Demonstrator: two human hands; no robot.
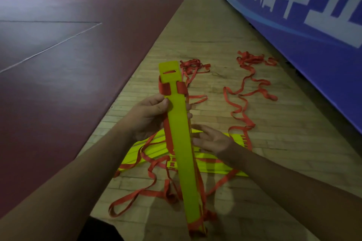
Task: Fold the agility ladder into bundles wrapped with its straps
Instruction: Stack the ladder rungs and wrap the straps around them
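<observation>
Gripping the stack of yellow rungs (182, 143) near its far end, my left hand (148, 115) lays its thumb (163, 103) across the top face. Its fingers curl round the underside, their tips showing at the stack's right edge. My right hand (210, 139) is released: its fingers (197, 128) are straight and spread, with the tips touching the stack's right edge about midway along. The stack is held clear of the floor, running from the near bottom of my view away toward the far end. An orange strap (164, 88) wraps the stack just beyond my left thumb, showing on both sides of the top rung's narrow neck. More orange webbing runs along both long edges down to the near end.

Under the hands, loose rungs (141, 152) lie fanned on the wooden floor strip (195, 35), with webbing draped over them. One long strap loop (125, 199) lies at the near left. Farther off sits a tangled strap heap (193, 66). To its right, a winding strap tail (252, 84) lies near the blue banner (313, 45). The maroon court floor (58, 64) fills the left side.
</observation>
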